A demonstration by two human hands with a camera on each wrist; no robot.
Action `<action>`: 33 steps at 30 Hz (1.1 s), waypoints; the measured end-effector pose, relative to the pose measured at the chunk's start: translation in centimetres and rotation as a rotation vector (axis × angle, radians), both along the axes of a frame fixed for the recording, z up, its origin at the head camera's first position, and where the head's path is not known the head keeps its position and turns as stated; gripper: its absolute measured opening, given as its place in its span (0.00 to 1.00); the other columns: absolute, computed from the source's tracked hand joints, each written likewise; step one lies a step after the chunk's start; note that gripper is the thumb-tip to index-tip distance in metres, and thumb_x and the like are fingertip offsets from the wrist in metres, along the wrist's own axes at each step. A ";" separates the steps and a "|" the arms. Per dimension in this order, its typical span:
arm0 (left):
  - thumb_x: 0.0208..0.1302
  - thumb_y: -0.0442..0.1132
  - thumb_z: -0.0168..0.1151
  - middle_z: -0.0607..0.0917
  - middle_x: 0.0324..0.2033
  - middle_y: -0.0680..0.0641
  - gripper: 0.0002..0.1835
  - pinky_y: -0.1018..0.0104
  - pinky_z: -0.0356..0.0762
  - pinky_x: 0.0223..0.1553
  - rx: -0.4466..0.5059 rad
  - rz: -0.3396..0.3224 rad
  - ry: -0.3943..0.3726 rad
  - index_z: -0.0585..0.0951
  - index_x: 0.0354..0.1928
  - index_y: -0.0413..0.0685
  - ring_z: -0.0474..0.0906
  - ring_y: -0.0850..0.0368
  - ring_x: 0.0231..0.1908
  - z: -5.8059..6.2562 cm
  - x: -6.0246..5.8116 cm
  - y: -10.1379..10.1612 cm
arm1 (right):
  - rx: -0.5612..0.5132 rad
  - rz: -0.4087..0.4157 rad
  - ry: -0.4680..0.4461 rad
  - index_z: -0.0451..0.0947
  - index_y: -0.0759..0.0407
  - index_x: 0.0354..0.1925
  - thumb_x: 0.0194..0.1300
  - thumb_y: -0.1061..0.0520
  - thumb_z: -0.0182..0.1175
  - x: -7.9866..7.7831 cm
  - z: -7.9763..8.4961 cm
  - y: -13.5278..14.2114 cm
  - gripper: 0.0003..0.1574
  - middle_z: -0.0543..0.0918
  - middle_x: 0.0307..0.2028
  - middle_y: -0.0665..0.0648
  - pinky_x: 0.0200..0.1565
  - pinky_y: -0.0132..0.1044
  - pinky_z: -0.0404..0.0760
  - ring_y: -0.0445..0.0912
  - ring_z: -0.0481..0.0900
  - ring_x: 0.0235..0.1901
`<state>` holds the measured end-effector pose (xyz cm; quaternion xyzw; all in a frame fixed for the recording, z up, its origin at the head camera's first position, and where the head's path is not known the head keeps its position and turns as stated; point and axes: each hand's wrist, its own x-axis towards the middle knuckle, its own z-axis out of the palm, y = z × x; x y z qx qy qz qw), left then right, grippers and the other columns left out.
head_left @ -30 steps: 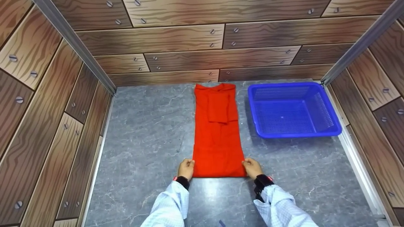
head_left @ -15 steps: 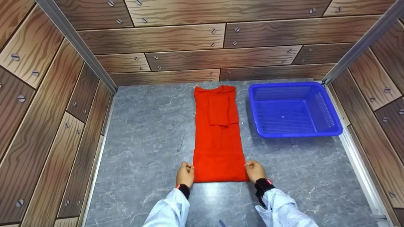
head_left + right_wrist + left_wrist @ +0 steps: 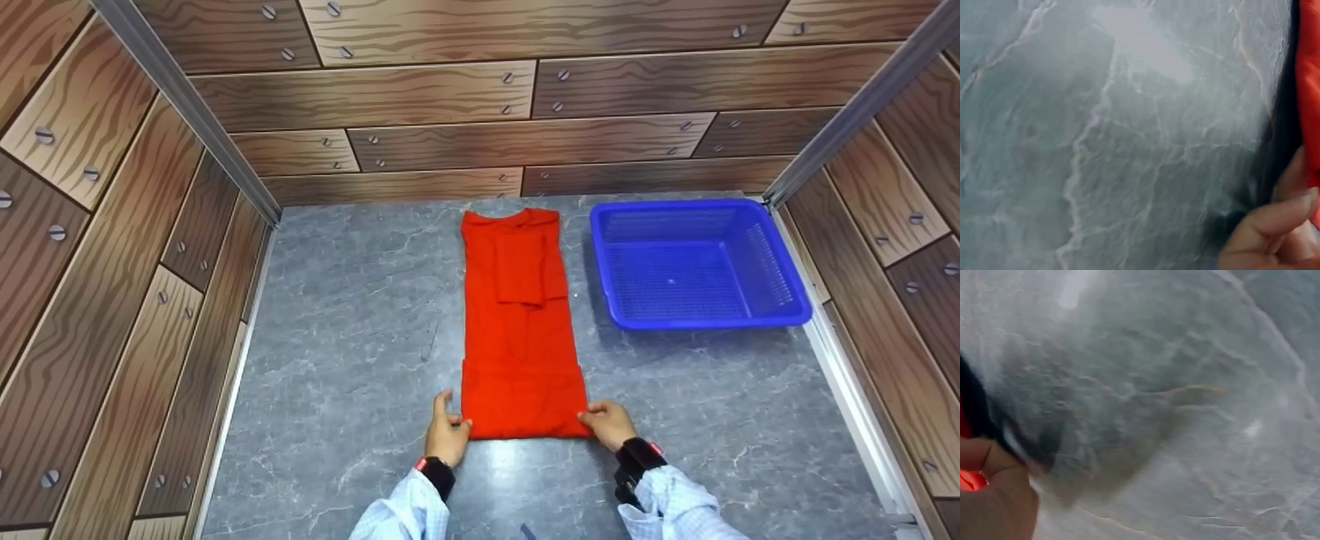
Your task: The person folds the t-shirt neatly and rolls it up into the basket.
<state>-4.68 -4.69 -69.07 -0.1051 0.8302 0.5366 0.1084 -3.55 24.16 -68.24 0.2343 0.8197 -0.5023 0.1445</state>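
Note:
A folded red shirt [image 3: 517, 330] lies lengthwise on the grey marbled surface, collar at the far end. One sleeve is folded down over its upper part, and the near hem is turned up in a band. At the near left corner my left hand [image 3: 448, 436] pinches the cloth with its thumb, one finger standing out straight. My right hand [image 3: 611, 424] pinches the near right corner between thumb and fingers. In the left wrist view, red cloth [image 3: 971, 479] shows beside the thumb; in the right wrist view, the shirt's edge [image 3: 1310, 84] meets the fingertips.
A blue plastic basket [image 3: 675, 277] with nothing in it stands at the back right. Wood-patterned walls [image 3: 420, 90] enclose the grey surface [image 3: 345, 322] on the left, back and right. A small dark strip [image 3: 528, 532] lies at the near edge.
Both hands have moved nearer with the shirt's near edge, and the turned-up band has come down flat. The left index finger has straightened away from the cloth. The basket stays put.

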 end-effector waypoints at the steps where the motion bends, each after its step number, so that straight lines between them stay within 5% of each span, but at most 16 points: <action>1: 0.60 0.27 0.61 0.83 0.31 0.41 0.32 0.63 0.75 0.34 0.018 -0.011 0.007 0.66 0.67 0.43 0.77 0.54 0.30 -0.1 0.0 -0.2 | -0.023 -0.010 0.013 0.74 0.74 0.41 0.59 0.62 0.63 0.1 0.0 0.0 0.16 0.80 0.27 0.56 0.29 0.30 0.70 0.41 0.71 0.25; 10: 0.58 0.23 0.58 0.72 0.29 0.50 0.26 0.76 0.69 0.29 0.122 -0.199 0.072 0.76 0.61 0.43 0.66 0.68 0.23 -1.1 1.6 -2.4 | -0.144 0.034 -0.038 0.69 0.68 0.42 0.60 0.63 0.64 2.3 -0.1 0.7 0.16 0.76 0.23 0.50 0.23 0.29 0.67 0.41 0.68 0.19; 16: 0.59 0.24 0.60 0.78 0.29 0.44 0.26 0.76 0.71 0.27 0.190 -0.280 0.049 0.74 0.62 0.39 0.68 0.69 0.22 -1.5 3.5 -3.8 | -0.213 0.104 -0.051 0.68 0.69 0.42 0.61 0.63 0.63 4.2 -0.4 1.2 0.16 0.73 0.21 0.48 0.22 0.28 0.67 0.39 0.67 0.18; 22: 0.58 0.18 0.53 0.83 0.31 0.37 0.26 0.73 0.78 0.30 0.257 -0.302 0.208 0.74 0.60 0.34 0.77 0.62 0.26 -2.3 3.3 -4.2 | -0.216 0.073 0.030 0.70 0.69 0.51 0.70 0.65 0.50 4.0 -0.4 1.3 0.13 0.77 0.27 0.54 0.25 0.29 0.72 0.42 0.73 0.23; 25: 0.56 0.17 0.54 0.86 0.36 0.40 0.28 0.68 0.81 0.38 0.128 -0.311 0.286 0.78 0.59 0.39 0.82 0.56 0.33 -2.5 2.6 -3.8 | -0.240 0.089 0.083 0.71 0.67 0.57 0.69 0.69 0.49 3.5 -0.6 1.3 0.19 0.82 0.33 0.62 0.31 0.29 0.75 0.43 0.76 0.29; 28: 0.53 0.21 0.62 0.87 0.42 0.46 0.31 0.63 0.80 0.45 -0.148 -0.355 0.416 0.81 0.59 0.51 0.82 0.52 0.41 -3.1 2.1 -3.4 | -0.142 0.203 0.246 0.73 0.65 0.60 0.61 0.75 0.53 3.5 -1.5 1.3 0.28 0.84 0.37 0.62 0.36 0.29 0.76 0.43 0.78 0.34; 33: 0.42 0.35 0.72 0.79 0.48 0.47 0.38 0.56 0.77 0.47 -0.571 -0.450 0.701 0.78 0.61 0.68 0.76 0.50 0.46 -4.9 1.8 -3.7 | 0.366 0.494 0.616 0.79 0.53 0.57 0.45 0.73 0.67 4.0 -3.3 1.7 0.39 0.85 0.42 0.52 0.41 0.37 0.81 0.44 0.78 0.40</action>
